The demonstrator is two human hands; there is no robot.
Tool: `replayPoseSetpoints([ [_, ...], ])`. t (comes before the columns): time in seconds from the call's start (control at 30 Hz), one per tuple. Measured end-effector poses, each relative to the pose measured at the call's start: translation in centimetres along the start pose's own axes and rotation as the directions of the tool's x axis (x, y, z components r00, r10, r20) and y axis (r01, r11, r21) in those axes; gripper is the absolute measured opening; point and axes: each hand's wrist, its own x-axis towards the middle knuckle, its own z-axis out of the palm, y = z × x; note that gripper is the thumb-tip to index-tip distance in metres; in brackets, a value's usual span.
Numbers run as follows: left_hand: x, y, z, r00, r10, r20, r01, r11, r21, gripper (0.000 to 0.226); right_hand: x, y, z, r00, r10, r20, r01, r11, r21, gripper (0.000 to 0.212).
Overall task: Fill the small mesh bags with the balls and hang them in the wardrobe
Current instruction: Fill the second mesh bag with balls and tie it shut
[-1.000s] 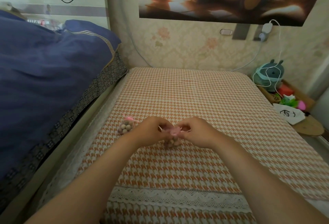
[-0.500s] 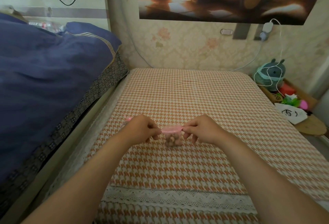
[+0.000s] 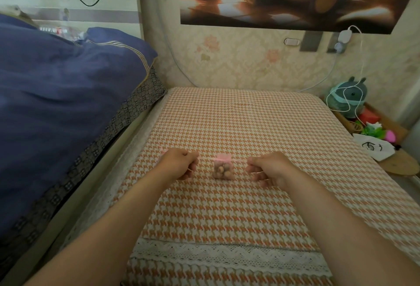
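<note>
Pink ribbon gathers the neck of a small mesh bag [image 3: 223, 168] of brown balls [image 3: 223, 170], lying on an orange houndstooth cloth [image 3: 227, 213] midway between two fists in the head view. Left hand [image 3: 181, 164] and right hand [image 3: 267, 168] are both curled closed, each apparently pinching a drawstring end, though the thin cord is hard to make out. Left of the left hand lies a navy quilt [image 3: 56, 94].

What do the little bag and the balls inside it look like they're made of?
Mesh bag: sheer pink fabric, likely organza, since the balls show through it. Balls: matte tan-brown, possibly wood; too small to be sure.
</note>
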Motion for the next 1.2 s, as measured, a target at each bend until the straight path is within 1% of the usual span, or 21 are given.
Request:
replayPoseSetpoints([
  [0.07,-0.2,0.3,0.4,0.998,-0.051,0.022,0.054,0.991,-0.123,0.032,0.1,0.0,0.6,1.000,0.015,0.006,-0.016,0.997,0.077,0.018],
  [0.17,0.0,0.6,1.1,0.990,-0.132,0.048,0.140,0.944,-0.297,0.031,0.1,-0.1,1.6,0.996,0.062,0.059,-0.074,0.973,0.218,0.016],
  [0.23,0.2,0.7,1.2,0.985,-0.161,0.063,0.173,0.911,-0.375,0.031,0.1,0.0,1.6,0.995,0.085,0.056,-0.096,0.968,0.234,0.015],
  [0.3,0.4,0.6,1.0,0.982,-0.177,0.064,0.187,0.894,-0.406,0.031,0.3,0.2,1.2,0.994,0.107,0.028,-0.110,0.969,0.222,0.017],
  [0.4,0.7,0.3,1.0,0.982,-0.185,0.044,0.188,0.908,-0.374,0.032,0.6,0.5,0.8,0.990,0.140,-0.021,-0.131,0.965,0.226,0.019],
  [0.47,0.6,0.3,1.2,0.984,-0.174,0.047,0.179,0.906,-0.383,0.031,0.7,0.6,0.8,0.989,0.141,-0.042,-0.127,0.964,0.234,0.019],
  [0.53,0.5,0.5,1.4,0.987,-0.145,0.070,0.160,0.875,-0.457,0.029,0.7,0.4,0.8,0.990,0.136,-0.037,-0.123,0.961,0.248,0.017],
  [0.63,0.2,0.7,1.6,0.992,-0.051,0.116,0.109,0.805,-0.583,0.031,0.4,0.2,0.9,0.992,0.125,0.019,-0.125,0.956,0.267,0.016],
  [0.73,-0.1,1.1,2.1,0.985,0.045,0.168,0.074,0.764,-0.641,0.036,0.0,-0.1,1.1,0.994,0.096,0.043,-0.104,0.957,0.271,0.019],
  [0.8,-0.2,1.3,2.6,0.983,0.065,0.173,0.063,0.764,-0.642,0.035,-0.3,-0.6,1.1,0.997,0.056,0.051,-0.068,0.957,0.284,0.020],
  [0.87,-0.1,1.4,3.1,0.987,0.050,0.153,0.059,0.772,-0.633,0.033,-0.8,-1.0,1.1,0.998,0.000,0.061,-0.017,0.960,0.281,0.019],
  [1.0,0.5,1.1,3.8,0.987,0.035,0.160,0.065,0.813,-0.578,0.034,-1.6,-1.3,1.1,0.991,-0.123,0.055,0.114,0.982,0.152,0.017],
  [1.07,0.5,1.2,4.1,0.986,0.031,0.163,0.063,0.839,-0.540,0.034,-1.7,-1.3,1.2,0.987,-0.153,0.057,0.145,0.983,0.116,0.017],
  [1.13,0.2,1.4,4.3,0.988,0.026,0.154,0.048,0.887,-0.459,0.035,-1.7,-1.3,1.5,0.985,-0.157,0.066,0.150,0.984,0.094,0.014],
  [1.2,0.0,1.6,4.5,0.985,0.042,0.169,0.017,0.943,-0.333,0.037,-1.8,-1.1,1.8,0.984,-0.160,0.080,0.154,0.986,0.069,0.012],
])
